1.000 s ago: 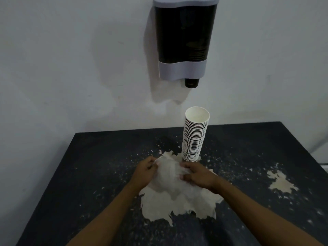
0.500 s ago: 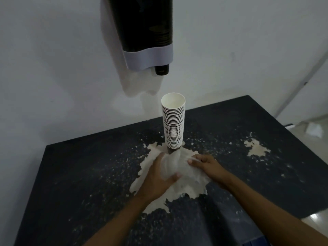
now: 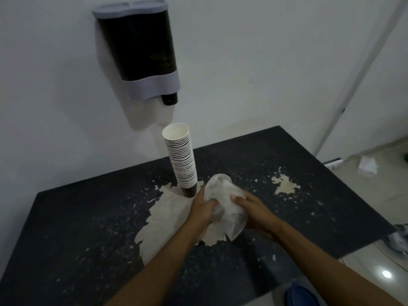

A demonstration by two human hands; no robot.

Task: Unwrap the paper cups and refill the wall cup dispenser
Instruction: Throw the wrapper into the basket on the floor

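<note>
A tall stack of paper cups (image 3: 182,160) stands upright and unwrapped on the dark table (image 3: 77,217), mouth up, below the wall cup dispenser (image 3: 143,49). The dispenser has a dark body, a grey lid and band, and a dark cup bottom showing at its outlet. Just right of the stack's foot, my left hand (image 3: 204,209) and my right hand (image 3: 254,212) both grip the crumpled clear plastic wrapper (image 3: 225,206), lifted off the table between them.
The table top has large worn pale patches (image 3: 167,219) and flecks. A white wall is behind. To the right lie a tiled floor (image 3: 375,184), a crumpled white scrap (image 3: 367,166) and a door frame edge. A blue object (image 3: 300,294) shows at the bottom.
The wrapper lay flat on the table under my hands; now both hands have bunched it and raised it off the table. The view swung left and back.
</note>
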